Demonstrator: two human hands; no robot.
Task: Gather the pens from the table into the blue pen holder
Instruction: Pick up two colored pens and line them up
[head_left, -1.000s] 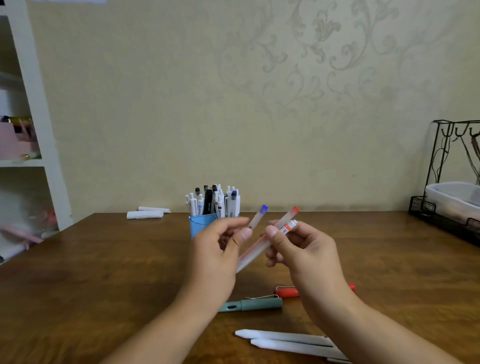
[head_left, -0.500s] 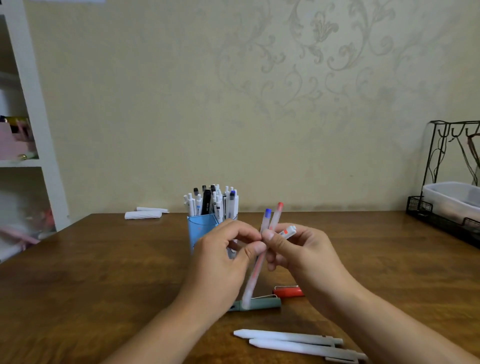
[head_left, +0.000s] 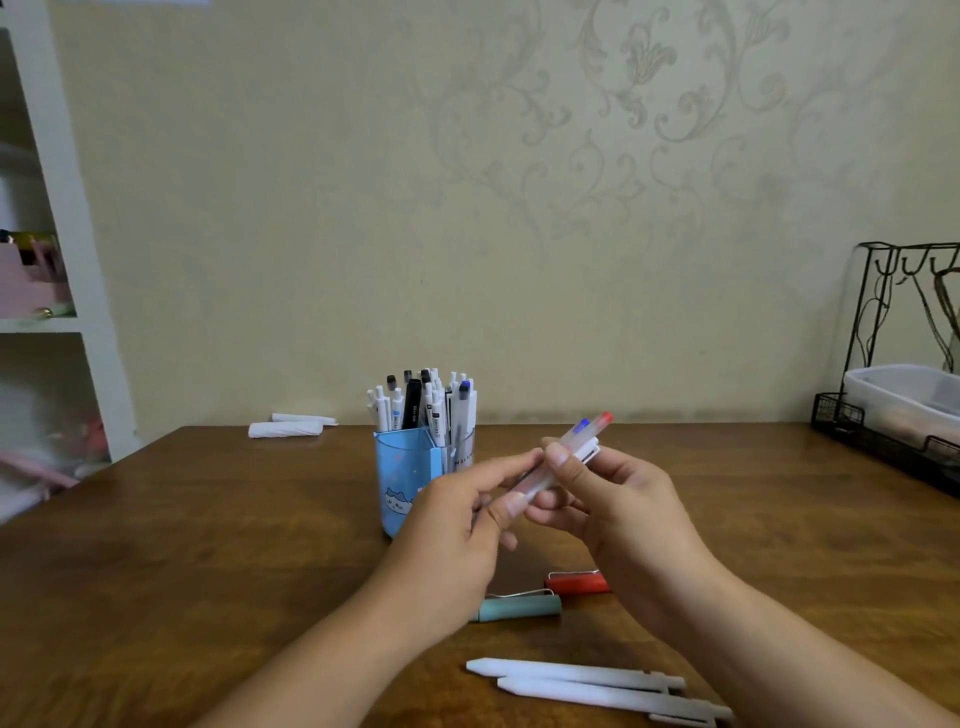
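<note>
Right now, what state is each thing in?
Blue plastic pen holder: upright, crowded with pens.
Bundle of translucent pens: gripped by left hand and right hand.
Green pen: lying on table.
Red pen: lying on table.
Two white pens: lying side by side.

We see a smooth, slightly glossy brown wooden table (head_left: 208, 545), a shiny blue plastic pen holder (head_left: 402, 467), matt white plastic pens (head_left: 571, 671) and a black metal wire rack (head_left: 878, 447).
</note>
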